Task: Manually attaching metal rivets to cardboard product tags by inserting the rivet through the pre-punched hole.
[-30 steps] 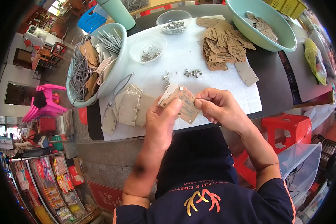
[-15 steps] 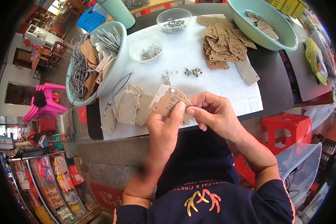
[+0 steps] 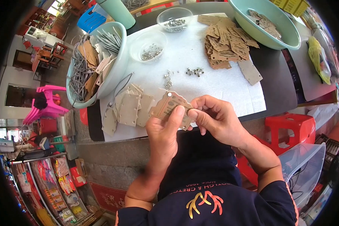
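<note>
Both hands, left hand (image 3: 162, 130) and right hand (image 3: 214, 118), pinch a brown cardboard tag (image 3: 170, 108) with closed fingers above the near edge of the white-covered surface (image 3: 199, 81); loose tags (image 3: 130, 109) lie left; pink stools (image 3: 45, 105) stand far left.

Tag stack (image 3: 225, 47) right on cloth (image 3: 222, 84); bowl (image 3: 101, 71) left; eyelets (image 3: 194, 71) between.

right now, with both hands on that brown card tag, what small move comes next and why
Probably press the right hand fingertips into the brown cardboard tag at its lower edge: the left hand pins it there, both thumbs meet, and small metal eyelets lie loose on the white sheet.
</note>
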